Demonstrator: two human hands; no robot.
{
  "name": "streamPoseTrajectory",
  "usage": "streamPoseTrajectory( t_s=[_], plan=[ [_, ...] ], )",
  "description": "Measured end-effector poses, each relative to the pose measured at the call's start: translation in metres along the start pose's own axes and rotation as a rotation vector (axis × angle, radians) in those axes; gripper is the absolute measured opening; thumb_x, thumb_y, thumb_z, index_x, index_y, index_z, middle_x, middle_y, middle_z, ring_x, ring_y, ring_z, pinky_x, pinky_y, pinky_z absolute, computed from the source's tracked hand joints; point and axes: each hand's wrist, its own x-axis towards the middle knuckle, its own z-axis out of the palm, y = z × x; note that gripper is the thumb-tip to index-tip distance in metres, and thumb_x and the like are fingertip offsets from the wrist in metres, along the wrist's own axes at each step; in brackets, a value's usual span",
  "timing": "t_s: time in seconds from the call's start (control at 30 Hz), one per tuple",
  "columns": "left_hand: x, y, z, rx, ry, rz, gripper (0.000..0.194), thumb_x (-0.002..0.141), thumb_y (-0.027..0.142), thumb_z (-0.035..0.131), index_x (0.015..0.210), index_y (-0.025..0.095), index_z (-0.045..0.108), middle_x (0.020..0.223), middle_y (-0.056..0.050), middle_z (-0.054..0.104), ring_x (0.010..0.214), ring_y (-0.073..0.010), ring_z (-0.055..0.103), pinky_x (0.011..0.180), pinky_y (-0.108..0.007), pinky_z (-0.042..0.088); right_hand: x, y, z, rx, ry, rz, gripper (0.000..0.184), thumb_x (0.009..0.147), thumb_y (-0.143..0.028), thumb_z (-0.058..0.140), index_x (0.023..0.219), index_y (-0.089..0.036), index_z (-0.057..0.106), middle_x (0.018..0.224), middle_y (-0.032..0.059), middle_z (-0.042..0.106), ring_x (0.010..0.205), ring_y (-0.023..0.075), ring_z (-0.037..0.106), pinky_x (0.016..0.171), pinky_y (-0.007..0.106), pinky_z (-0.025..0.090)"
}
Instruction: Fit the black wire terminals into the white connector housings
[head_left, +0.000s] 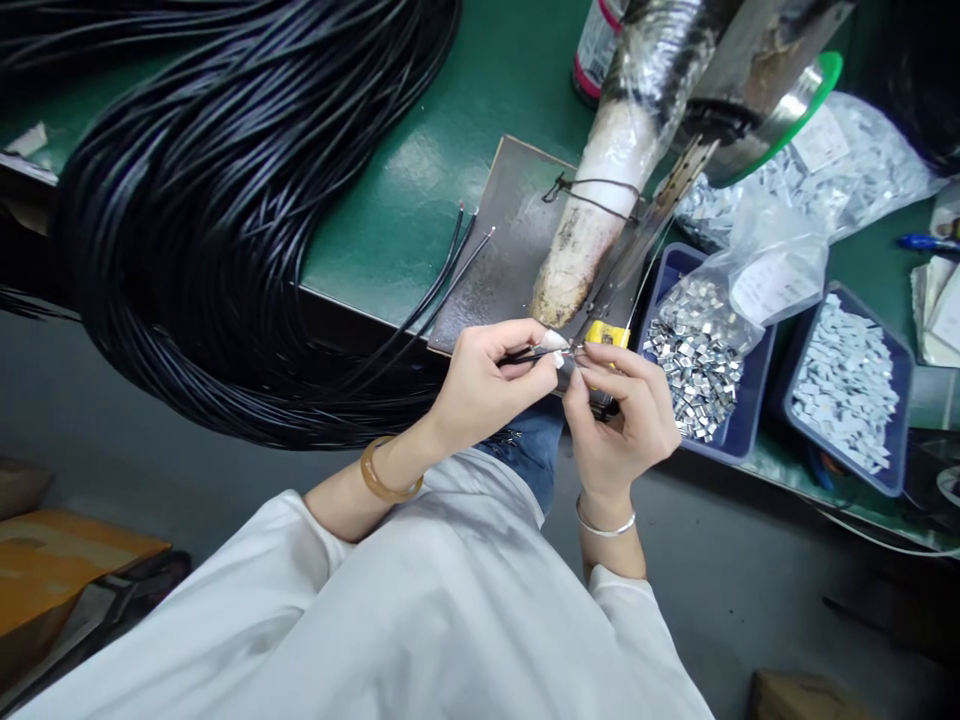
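My left hand (486,385), with white covers on the thumb and a fingertip, is closed around a thin black cable (517,358). The cable's stripped end points right, toward my right hand (626,415). My right fingers are pinched together at that wire end; what sits between them is too small to make out. Right behind the fingertips is a small yellow block (607,333), under a metal bracket (660,215) with a thin wire hanging beside it. A few other cable ends (454,265) lie across a dark metal plate (491,255), left of my hands.
A thick bundle of black cables (225,180) covers the left of the green table (397,190). A film-wrapped tube (592,215) slants down above my hands. To the right stand blue trays of metal pieces (694,385) and pale pieces (844,385), with plastic bags (855,160) behind.
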Motion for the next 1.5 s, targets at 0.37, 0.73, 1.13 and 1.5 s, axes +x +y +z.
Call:
streamPoseTrajectory(
  t_s=[0.37,0.73,1.13,1.5],
  plan=[
    [-0.0007,-0.0009,-0.0007,0.0,-0.01,-0.086,0.007,0.077,0.019,0.066,0.074,0.013,0.067,0.055,0.006,0.04,0.049,-0.0042,0.028,0.043,-0.019,0.021,-0.0016,0.0023,-0.0005,0.006,-0.014,-0.012,0.018,0.082,-0.007,0.069,0.092,-0.021,0.063,0.103,0.0041,0.075,0.094,0.0166,0.073,0.083,0.034,0.064],
    [-0.0019,0.0003,-0.0011,0.007,-0.002,-0.057,0.007,0.079,0.018,0.066,0.077,0.013,0.07,0.057,0.004,0.045,0.049,-0.0043,0.031,0.043,-0.018,0.021,0.0016,-0.0009,-0.0002,0.013,0.002,-0.002,0.018,0.082,-0.008,0.069,0.091,-0.022,0.063,0.103,0.0033,0.075,0.092,0.016,0.074,0.082,0.033,0.064],
    [-0.0022,0.0015,-0.0011,0.046,-0.016,-0.045,0.007,0.078,0.018,0.066,0.075,0.014,0.069,0.055,0.006,0.04,0.048,-0.0043,0.027,0.043,-0.019,0.021,0.0019,0.0025,-0.0031,-0.02,-0.039,-0.019,0.02,0.083,-0.008,0.069,0.095,-0.024,0.065,0.102,0.0012,0.075,0.094,0.0164,0.073,0.084,0.034,0.063],
    [-0.0012,-0.0008,-0.0021,-0.019,-0.018,-0.136,0.006,0.076,0.02,0.068,0.075,0.014,0.067,0.055,0.005,0.043,0.048,-0.005,0.032,0.043,-0.019,0.023,-0.0013,0.0012,-0.0017,0.018,-0.031,-0.028,0.019,0.082,-0.007,0.069,0.092,-0.022,0.062,0.104,0.0042,0.075,0.092,0.0153,0.073,0.081,0.032,0.064]
  ],
)
